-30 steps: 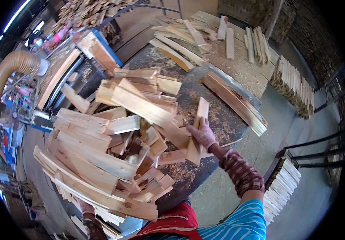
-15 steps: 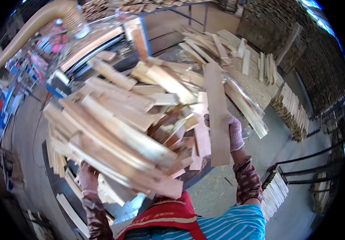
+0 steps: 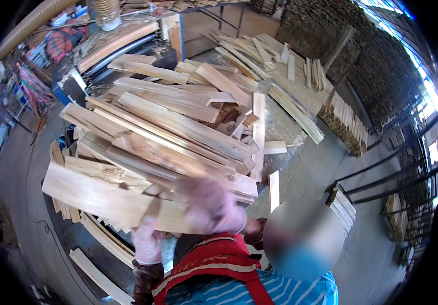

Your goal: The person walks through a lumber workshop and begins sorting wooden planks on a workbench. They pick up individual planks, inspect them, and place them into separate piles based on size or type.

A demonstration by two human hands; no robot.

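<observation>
A wide pale wooden board lies slantwise along the near side of a heap of loose boards. My left hand, in a pinkish knit glove, is closed around its near edge, right of the middle. My right hand, gloved alike, is at the board's right end; motion smears its fingers, so its grip cannot be made out. Behind both hands rises the heap of boards, stacked roughly lengthwise with short offcuts among them.
A machine with a dark roller stands behind the heap, below a ribbed hose. Boards lie on a sawdust-strewn surface at far right. Stacked slats and black metal rails stand at right. A cable crosses the left floor.
My right hand has swung left from the heap's right side, where it held a board upright, to its near side. My left hand has moved right, and a wide board now shows in it.
</observation>
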